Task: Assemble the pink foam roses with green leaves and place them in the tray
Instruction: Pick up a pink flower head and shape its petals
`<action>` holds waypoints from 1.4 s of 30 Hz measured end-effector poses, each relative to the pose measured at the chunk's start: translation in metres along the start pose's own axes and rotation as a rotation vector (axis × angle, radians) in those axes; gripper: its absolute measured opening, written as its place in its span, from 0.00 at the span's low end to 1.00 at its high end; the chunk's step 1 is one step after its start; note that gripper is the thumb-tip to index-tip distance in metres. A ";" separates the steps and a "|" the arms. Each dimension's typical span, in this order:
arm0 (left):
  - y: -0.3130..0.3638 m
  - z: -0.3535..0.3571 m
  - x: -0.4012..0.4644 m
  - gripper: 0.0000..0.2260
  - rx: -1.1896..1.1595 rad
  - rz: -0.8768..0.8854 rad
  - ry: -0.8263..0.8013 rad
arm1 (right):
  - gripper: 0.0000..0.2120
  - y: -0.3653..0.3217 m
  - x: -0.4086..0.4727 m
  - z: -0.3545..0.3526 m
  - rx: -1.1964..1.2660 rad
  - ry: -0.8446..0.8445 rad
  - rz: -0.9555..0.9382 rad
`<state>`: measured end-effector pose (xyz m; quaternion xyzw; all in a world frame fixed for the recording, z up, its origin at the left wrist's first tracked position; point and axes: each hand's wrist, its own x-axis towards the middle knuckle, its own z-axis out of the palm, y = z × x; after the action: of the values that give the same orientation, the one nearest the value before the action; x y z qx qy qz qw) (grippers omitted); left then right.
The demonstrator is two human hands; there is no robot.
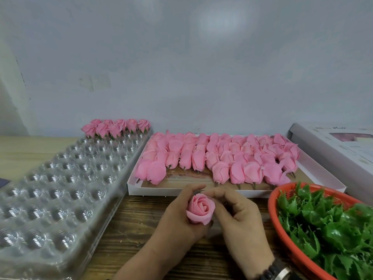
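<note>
My left hand (177,217) grips a pink foam rose (200,209) from below, bloom facing me, its stem end pointing away. My right hand (236,217) has its fingers curled against the rose's right side, its forefinger meeting my left thumb at a thin dark tip behind the flower. A clear plastic tray (54,190) with rows of round cups lies at the left; several finished roses with green leaves (117,128) stand in its far row. A white box (181,190) of loose pink roses (218,158) sits behind my hands. An orange basket (272,201) of green leaves (327,223) is at the right.
A white carton (333,146) lies at the far right against the pale wall. The wooden tabletop (137,225) shows between the tray, the box and the basket. A watch and a dark bead bracelet (276,269) are on my right wrist.
</note>
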<state>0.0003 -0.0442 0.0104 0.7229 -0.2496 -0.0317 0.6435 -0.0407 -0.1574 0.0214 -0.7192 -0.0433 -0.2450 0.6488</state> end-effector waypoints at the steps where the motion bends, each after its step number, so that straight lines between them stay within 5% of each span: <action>1: 0.000 0.000 0.000 0.22 0.002 -0.002 -0.003 | 0.17 -0.001 -0.001 0.000 -0.010 -0.005 -0.017; 8: 0.002 -0.003 -0.001 0.11 -0.025 -0.021 -0.074 | 0.22 -0.003 -0.005 0.002 -0.094 -0.006 -0.084; 13: 0.004 -0.005 0.001 0.05 -0.502 -0.208 0.083 | 0.28 0.002 -0.004 0.003 -0.115 0.071 -0.026; 17: 0.009 -0.002 0.002 0.11 -0.691 -0.250 0.094 | 0.20 0.003 -0.005 0.012 -0.063 -0.036 0.052; 25: 0.018 0.015 -0.003 0.16 -0.845 -0.369 0.167 | 0.17 0.010 -0.007 0.018 -0.115 0.054 0.098; 27: 0.021 0.017 -0.003 0.10 -0.859 -0.368 0.173 | 0.16 0.011 -0.006 0.017 -0.117 0.062 0.119; 37: 0.016 -0.001 0.000 0.19 -0.822 -0.437 0.058 | 0.06 0.000 -0.004 0.014 -0.067 -0.159 0.171; 42: 0.014 -0.004 0.002 0.10 -0.792 -0.449 0.084 | 0.09 -0.002 -0.003 0.012 -0.041 -0.203 0.202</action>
<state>-0.0015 -0.0422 0.0247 0.4581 -0.0291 -0.2342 0.8570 -0.0410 -0.1446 0.0215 -0.7540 -0.0310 -0.1052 0.6476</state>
